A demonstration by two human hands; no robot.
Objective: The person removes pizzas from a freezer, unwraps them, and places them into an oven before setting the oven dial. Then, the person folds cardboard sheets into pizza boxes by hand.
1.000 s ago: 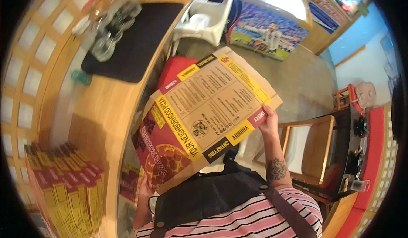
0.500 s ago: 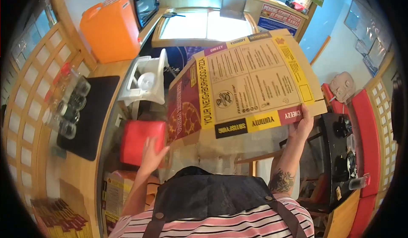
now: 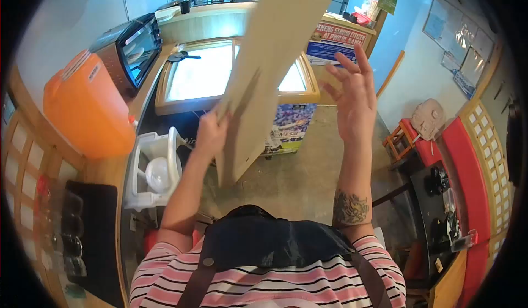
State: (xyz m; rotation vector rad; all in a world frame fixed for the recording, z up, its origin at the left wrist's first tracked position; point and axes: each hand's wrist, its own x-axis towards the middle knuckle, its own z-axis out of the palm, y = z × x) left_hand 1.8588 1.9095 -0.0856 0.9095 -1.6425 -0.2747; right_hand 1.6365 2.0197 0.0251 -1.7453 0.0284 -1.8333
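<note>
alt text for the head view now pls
The left hand holds a cardboard box tilted steeply, plain side showing; the open right hand is raised, apart from it. Behind is a bright-topped, wood-framed chest, with an orange jug at left.

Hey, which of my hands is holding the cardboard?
Your left hand, closed on the edge of the cardboard; your right hand is raised open, apart from it.

Head camera looks forward and down; edges seem warped.
</note>
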